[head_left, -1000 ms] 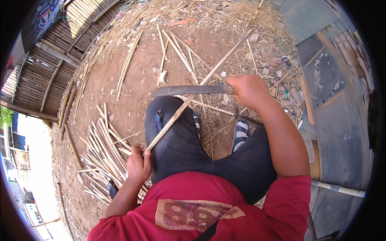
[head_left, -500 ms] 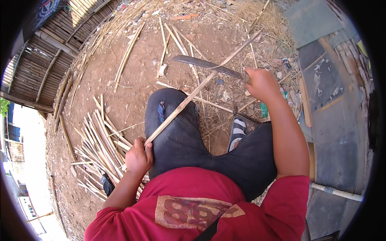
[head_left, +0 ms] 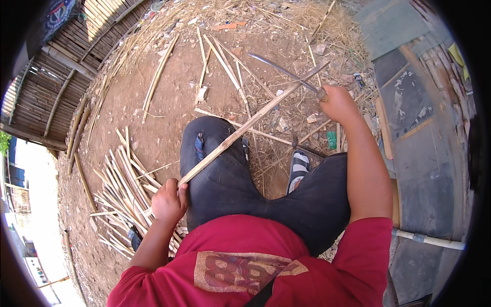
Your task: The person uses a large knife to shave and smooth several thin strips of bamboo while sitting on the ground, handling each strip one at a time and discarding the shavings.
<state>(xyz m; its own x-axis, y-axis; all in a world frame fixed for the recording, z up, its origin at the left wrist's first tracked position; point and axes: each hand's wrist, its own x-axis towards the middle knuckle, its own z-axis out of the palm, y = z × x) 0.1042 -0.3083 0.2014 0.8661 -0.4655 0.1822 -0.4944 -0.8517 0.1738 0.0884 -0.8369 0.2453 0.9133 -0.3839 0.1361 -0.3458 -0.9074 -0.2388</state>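
Observation:
A long, pale bamboo strip (head_left: pixel 240 131) slants across my left thigh, from lower left to upper right. Its lower end is in my closed left hand (head_left: pixel 170 200), beside the thigh. My right hand (head_left: pixel 338 104) grips the handle of a machete (head_left: pixel 280 67), whose dark curved blade points up and to the left. Near the handle, the blade crosses the strip close to its far end; whether it cuts in there cannot be made out. The blade now shows nearly edge-on.
Left of my leg lies a heap of split bamboo strips (head_left: pixel 120 189). More loose strips (head_left: pixel 161 77) are scattered over the dirt ahead. Dark sheet panels (head_left: pixel 424 169) stand along the right side, a bamboo wall (head_left: pixel 51 92) at the upper left. A second blade-like tool (head_left: pixel 309 149) lies by my sandaled foot (head_left: pixel 298 169).
The machete has slid toward the strip's far end and turned, its blade going from broad to thin in view. My right hand has moved slightly right; the strip's far end sits lower.

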